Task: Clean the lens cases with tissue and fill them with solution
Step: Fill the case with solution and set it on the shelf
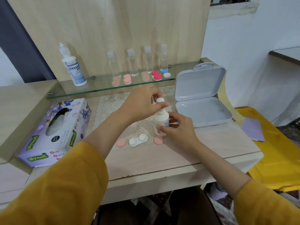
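Cap twisting, looks like: left hand (142, 101) pinches the white cap (160, 100) of the small solution bottle (160, 119), while right hand (178, 129) fingers (174, 116) curl round its body, upright on the table (162, 159). I'd hold the body firm without squeezing and turn only the cap. Open white lens case (138, 140) sits just in front.
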Action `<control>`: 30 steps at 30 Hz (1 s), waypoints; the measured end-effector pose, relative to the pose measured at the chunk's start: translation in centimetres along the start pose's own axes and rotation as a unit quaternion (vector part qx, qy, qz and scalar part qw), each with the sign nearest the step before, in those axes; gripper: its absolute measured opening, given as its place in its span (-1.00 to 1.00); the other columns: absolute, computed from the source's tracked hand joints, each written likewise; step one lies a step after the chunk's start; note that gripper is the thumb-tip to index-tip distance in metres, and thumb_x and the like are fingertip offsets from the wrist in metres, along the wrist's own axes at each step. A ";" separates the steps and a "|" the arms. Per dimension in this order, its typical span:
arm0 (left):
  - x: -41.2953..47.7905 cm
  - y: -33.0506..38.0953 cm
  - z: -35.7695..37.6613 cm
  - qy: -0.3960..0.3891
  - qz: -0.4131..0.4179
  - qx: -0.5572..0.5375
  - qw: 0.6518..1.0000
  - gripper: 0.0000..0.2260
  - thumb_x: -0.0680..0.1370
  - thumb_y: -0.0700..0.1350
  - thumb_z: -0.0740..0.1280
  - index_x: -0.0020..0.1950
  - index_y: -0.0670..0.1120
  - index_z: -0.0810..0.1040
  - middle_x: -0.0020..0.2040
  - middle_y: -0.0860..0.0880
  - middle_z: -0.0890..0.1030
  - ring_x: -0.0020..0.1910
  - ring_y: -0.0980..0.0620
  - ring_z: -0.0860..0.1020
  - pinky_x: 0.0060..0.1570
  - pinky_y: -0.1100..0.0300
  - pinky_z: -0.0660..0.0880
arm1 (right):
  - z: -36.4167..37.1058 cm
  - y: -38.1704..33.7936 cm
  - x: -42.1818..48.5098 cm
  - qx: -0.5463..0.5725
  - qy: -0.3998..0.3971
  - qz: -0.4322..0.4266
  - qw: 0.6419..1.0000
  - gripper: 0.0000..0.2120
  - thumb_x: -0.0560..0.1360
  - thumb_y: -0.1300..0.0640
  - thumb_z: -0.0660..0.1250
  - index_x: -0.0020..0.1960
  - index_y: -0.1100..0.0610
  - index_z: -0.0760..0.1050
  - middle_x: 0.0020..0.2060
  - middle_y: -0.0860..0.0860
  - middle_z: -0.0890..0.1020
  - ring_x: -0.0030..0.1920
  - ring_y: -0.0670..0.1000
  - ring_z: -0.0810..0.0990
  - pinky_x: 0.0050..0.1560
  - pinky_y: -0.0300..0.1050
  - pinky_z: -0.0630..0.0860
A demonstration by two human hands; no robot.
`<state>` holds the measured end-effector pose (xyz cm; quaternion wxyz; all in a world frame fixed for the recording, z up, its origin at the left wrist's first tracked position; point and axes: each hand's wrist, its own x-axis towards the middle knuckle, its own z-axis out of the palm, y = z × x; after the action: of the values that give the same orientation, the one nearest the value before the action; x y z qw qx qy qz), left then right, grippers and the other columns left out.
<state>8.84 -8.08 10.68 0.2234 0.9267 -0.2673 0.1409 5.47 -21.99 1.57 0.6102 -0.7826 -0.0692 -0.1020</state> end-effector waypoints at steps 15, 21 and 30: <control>0.5 1.0 0.7 0.130 -0.072 0.019 0.989 -0.60 0.44 0.14 0.35 -0.36 -0.17 0.42 -0.45 -0.01 0.38 -0.41 0.04 0.33 -0.36 0.10 0.32 | 0.1 0.1 -0.3 0.007 0.007 0.020 1.000 -0.65 0.27 0.16 0.53 0.02 0.03 0.56 -0.13 -0.07 0.64 -0.08 -0.04 0.61 -0.02 0.04 0.57; -2.9 -1.1 -0.3 0.145 -0.106 -0.127 0.975 -0.80 0.37 0.02 0.48 -0.24 -0.09 0.57 -0.35 0.06 0.57 -0.38 0.18 0.45 -0.33 0.37 0.40 | 0.3 0.5 -0.5 0.013 0.020 0.034 0.999 -0.60 0.22 0.16 0.55 0.03 0.02 0.55 -0.09 -0.09 0.63 -0.06 -0.04 0.62 -0.03 0.04 0.58; -10.9 -7.5 -0.4 0.127 -0.221 -0.056 0.965 -0.77 0.38 -0.18 0.47 0.02 -0.16 0.64 -0.13 0.00 0.56 -0.24 0.23 0.46 -0.17 0.60 0.32 | 0.6 0.6 -0.5 0.028 0.037 0.032 0.998 -0.62 0.23 0.21 0.55 0.03 0.09 0.57 -0.09 -0.05 0.65 -0.08 -0.08 0.63 -0.10 -0.16 0.59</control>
<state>4.10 2.45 4.33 0.3327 0.9234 -0.0325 0.1888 5.13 -21.57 0.71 0.6367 -0.7629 -0.0241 -0.1093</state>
